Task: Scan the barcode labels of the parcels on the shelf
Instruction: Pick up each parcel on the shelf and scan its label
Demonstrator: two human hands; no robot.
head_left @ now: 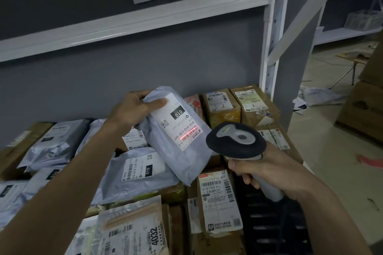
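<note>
Head cam looks down on a shelf (267,72) packed with parcels, and the scan step is right in the middle of happening. Closest in, the right hand (267,172) is wrapped around the grip of the scanner (236,141), nose aimed up and left. Just beyond the scanner, the left hand (132,109) grips the top end of a grey mailer (182,157), thumb pressed on the label (178,120), holding it tilted up off the pile so the print faces the scanner. A red line (188,133) sits across the barcode, so I'd say this one is getting read right now.

Next move, my guess: put the mailer down somewhere it won't get mixed with unscanned ones, then go for another. The one lying flat under the mailer (143,167) has its barcode face up, so that should be easy. Left of the scanner there's a bunch more grey bags (56,143), some with labels I can't make out. Below it sits a box with a white label (219,198), and a taped bag marked 4032 (132,232) lower left.

Farther back past the mailer, two cardboard boxes (221,105) stand against the shelf's upright. Nothing really blocks the beam; the bother is overlapping bags hiding labels, so they'll need lifting or flipping.
</note>
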